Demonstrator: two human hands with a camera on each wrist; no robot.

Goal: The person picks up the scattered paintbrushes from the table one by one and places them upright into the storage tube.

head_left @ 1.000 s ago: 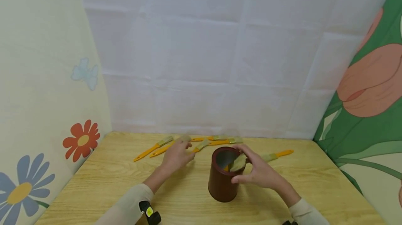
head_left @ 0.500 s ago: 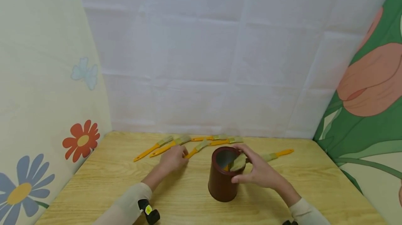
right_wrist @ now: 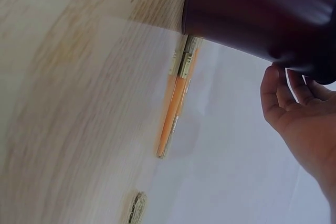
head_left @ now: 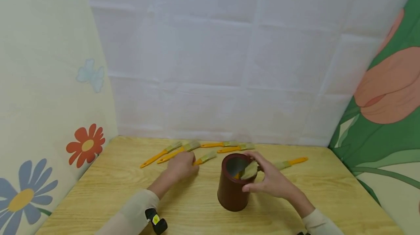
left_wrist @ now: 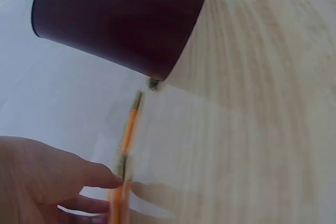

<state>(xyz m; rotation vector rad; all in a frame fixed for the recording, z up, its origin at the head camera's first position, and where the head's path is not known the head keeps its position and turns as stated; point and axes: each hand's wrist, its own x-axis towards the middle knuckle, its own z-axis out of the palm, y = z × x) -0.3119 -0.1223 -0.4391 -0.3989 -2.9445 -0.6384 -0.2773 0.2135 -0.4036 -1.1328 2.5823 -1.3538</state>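
Two separate grips: the left hand (head_left: 179, 165) pinches a brush (head_left: 205, 158); the right hand (head_left: 273, 182) holds the pot (head_left: 231, 193), probably steadying it.

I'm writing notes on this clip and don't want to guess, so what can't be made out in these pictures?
- Head view: the handle end of the pinched paintbrush, covered by the left hand.
- Head view: the lower handle of the leaning paintbrush, hidden by the wall of the dark red pot.
- Left wrist view: part of the pot's side, cut off by the top edge.
- Right wrist view: the lowest paintbrush's handle, cut off by the bottom edge.
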